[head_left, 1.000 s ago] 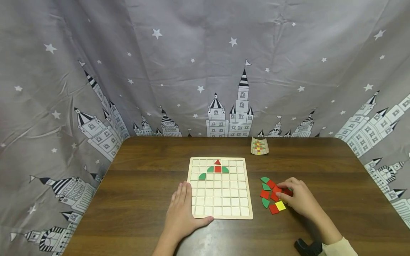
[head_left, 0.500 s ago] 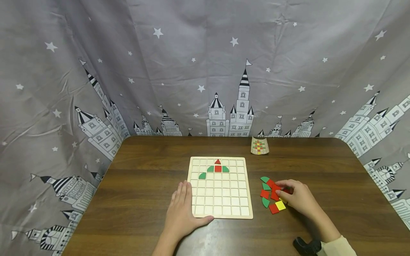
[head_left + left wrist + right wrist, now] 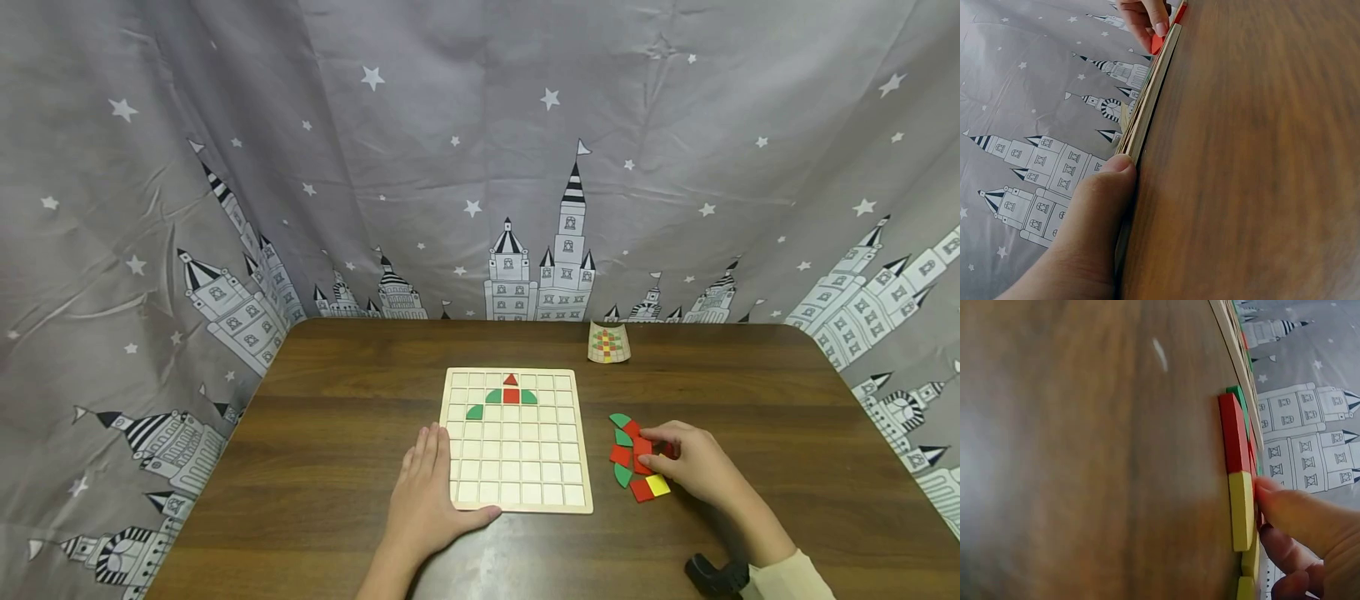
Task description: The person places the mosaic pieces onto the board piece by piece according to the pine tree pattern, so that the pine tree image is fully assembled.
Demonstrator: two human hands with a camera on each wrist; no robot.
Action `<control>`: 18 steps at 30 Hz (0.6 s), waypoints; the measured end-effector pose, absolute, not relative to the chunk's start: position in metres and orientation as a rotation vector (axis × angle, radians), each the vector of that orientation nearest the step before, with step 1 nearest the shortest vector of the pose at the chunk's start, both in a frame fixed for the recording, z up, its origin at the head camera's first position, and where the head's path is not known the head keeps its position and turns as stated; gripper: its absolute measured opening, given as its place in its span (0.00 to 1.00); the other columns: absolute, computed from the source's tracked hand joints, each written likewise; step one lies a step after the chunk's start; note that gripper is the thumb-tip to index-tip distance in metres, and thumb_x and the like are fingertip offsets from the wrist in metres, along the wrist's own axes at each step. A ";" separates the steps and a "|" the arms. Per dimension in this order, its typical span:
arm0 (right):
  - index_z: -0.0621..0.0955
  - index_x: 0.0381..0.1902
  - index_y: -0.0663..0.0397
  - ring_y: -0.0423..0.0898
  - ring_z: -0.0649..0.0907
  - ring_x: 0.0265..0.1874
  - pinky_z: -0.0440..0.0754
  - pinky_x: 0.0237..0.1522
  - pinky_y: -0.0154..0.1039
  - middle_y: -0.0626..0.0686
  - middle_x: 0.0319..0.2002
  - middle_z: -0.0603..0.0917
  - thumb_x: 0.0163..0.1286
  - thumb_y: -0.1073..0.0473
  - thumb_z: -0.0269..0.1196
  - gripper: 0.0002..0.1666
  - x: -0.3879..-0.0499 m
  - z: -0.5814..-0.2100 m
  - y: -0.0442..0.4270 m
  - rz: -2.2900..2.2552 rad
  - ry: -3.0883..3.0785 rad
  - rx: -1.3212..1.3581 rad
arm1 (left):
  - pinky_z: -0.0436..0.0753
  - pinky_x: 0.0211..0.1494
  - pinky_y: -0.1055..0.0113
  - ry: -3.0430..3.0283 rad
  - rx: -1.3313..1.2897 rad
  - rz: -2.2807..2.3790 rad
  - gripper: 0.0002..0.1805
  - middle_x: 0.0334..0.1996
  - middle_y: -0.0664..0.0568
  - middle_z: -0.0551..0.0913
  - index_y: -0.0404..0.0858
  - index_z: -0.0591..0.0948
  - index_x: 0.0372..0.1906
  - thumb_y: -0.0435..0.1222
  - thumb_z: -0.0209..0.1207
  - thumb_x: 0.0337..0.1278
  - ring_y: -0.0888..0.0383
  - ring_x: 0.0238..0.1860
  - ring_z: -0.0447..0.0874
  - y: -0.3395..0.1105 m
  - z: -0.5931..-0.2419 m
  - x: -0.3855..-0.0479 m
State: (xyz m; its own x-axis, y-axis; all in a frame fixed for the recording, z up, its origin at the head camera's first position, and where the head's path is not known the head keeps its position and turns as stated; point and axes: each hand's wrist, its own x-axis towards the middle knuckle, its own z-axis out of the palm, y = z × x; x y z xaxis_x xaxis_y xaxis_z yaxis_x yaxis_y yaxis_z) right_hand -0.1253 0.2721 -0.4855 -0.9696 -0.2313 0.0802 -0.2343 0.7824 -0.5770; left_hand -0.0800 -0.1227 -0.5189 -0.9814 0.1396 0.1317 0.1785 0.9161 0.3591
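Touching board [image 3: 547, 507] edge: left hand [image 3: 425, 504] | pinching red tile [image 3: 642, 447]: right hand [image 3: 697, 467] | table [image 3: 599, 467] between

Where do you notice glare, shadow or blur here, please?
Head view: pale glare on the table at the bottom, soft shadow beside the right forearm; left wrist view: wood grain soft, board edge clearer; right wrist view: whitish glare at the left margin, wood grain blurred.

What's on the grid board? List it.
On the board: one red triangle, one red square and three green quarter-circles. The left hand covers its near left corner, so anything beneath is hidden.
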 end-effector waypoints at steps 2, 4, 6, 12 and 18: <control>0.87 0.47 0.56 0.36 0.75 0.30 0.74 0.29 0.29 0.46 0.39 0.86 0.56 0.56 0.75 0.20 -0.127 -0.487 0.273 0.940 -2.942 0.439 | 0.57 0.79 0.47 -2.973 -0.245 -0.579 0.76 0.79 0.38 0.51 0.30 0.53 0.77 0.79 0.61 0.29 0.44 0.80 0.47 -0.122 -0.519 -0.080; 0.88 0.45 0.56 0.35 0.75 0.28 0.74 0.28 0.29 0.45 0.37 0.86 0.55 0.56 0.75 0.19 -0.129 -0.488 0.273 0.896 -2.931 0.474 | 0.57 0.79 0.48 -2.973 -0.245 -0.581 0.76 0.79 0.37 0.51 0.30 0.53 0.77 0.78 0.61 0.29 0.44 0.80 0.47 -0.122 -0.519 -0.080; 0.88 0.43 0.54 0.34 0.76 0.28 0.76 0.28 0.29 0.44 0.35 0.86 0.55 0.56 0.76 0.18 -0.130 -0.487 0.273 0.840 -2.922 0.498 | 0.57 0.79 0.48 -2.970 -0.246 -0.577 0.76 0.79 0.37 0.52 0.29 0.53 0.77 0.78 0.61 0.29 0.43 0.80 0.47 -0.122 -0.519 -0.080; 0.89 0.38 0.48 0.37 0.82 0.31 0.82 0.34 0.37 0.42 0.35 0.87 0.55 0.53 0.76 0.13 -0.136 -0.485 0.267 0.698 -2.874 0.521 | 0.57 0.79 0.48 -2.970 -0.251 -0.556 0.76 0.79 0.37 0.52 0.29 0.53 0.77 0.79 0.60 0.29 0.43 0.80 0.48 -0.122 -0.520 -0.080; 0.88 0.39 0.45 0.39 0.82 0.32 0.83 0.36 0.39 0.39 0.36 0.86 0.57 0.51 0.75 0.13 -0.146 -0.482 0.241 0.701 -2.787 0.630 | 0.57 0.79 0.48 -2.964 -0.245 -0.562 0.76 0.79 0.37 0.52 0.29 0.54 0.77 0.79 0.60 0.29 0.44 0.80 0.48 -0.122 -0.520 -0.080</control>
State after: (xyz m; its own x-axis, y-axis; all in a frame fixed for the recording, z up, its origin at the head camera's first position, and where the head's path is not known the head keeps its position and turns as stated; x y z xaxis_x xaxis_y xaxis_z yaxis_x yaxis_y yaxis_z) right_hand -0.1462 0.2408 -0.4819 -0.8893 -0.3543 0.2891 -0.4489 0.7967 -0.4047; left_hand -0.0802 -0.1225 -0.5198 -0.9804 0.1367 0.1421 0.1792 0.9183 0.3530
